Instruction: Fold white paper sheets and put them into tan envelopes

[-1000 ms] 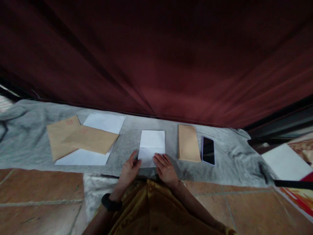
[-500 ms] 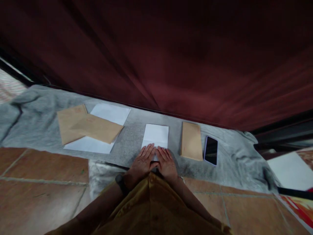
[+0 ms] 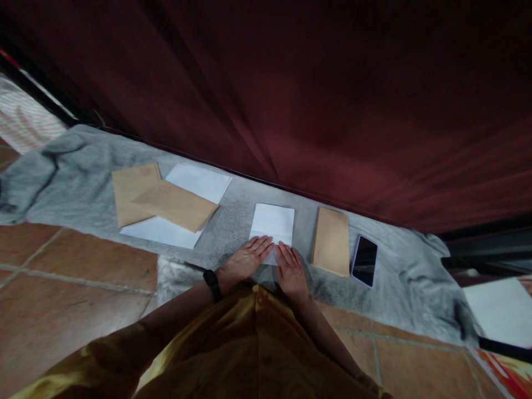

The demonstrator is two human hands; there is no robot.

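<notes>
A folded white sheet of paper lies on a grey cloth spread on the floor. My left hand rests flat on its near left corner with the fingers stretched out. My right hand lies flat on its near right part, fingers also stretched out. Both hands press on the paper side by side. A black band is on my left wrist.
Right of the paper lie a brown envelope and a black phone. To the left, two brown envelopes lie on white sheets. A dark red curtain hangs behind. Terracotta floor tiles are in front.
My left hand has moved from beside the paper's left edge onto the paper, next to my right hand. The view has shifted a little to the left.
</notes>
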